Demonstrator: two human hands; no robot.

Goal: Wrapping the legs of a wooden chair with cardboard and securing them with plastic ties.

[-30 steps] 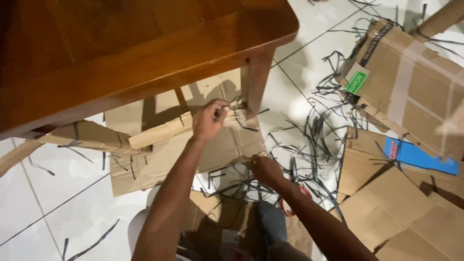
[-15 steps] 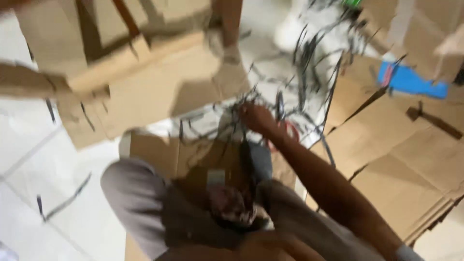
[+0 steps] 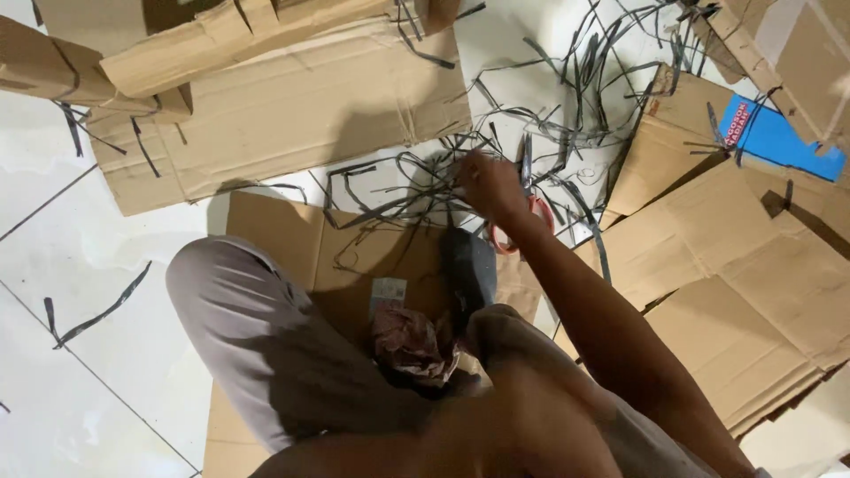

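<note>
Scissors (image 3: 531, 217) with red handles are lying on the white tile floor (image 3: 106, 363) right under the right hand (image 3: 490, 184), mostly hidden, so can't really tell which way the blades point. Arm's stretched forward from the lower right, fingers curled down into the tangle of black straps (image 3: 575, 124). Can't tell if they've actually gripped anything. Flat cardboard (image 3: 744, 283) lies just beside it.

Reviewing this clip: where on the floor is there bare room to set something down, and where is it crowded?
Bare white tile floor lies at lower left, bordered by the person's knee and the flattened cardboard sheet above; only a stray black strip crosses it. Crowded: the tangle of black strips around the right hand and red-handled scissors, and the stacked cardboard on the right.
</note>
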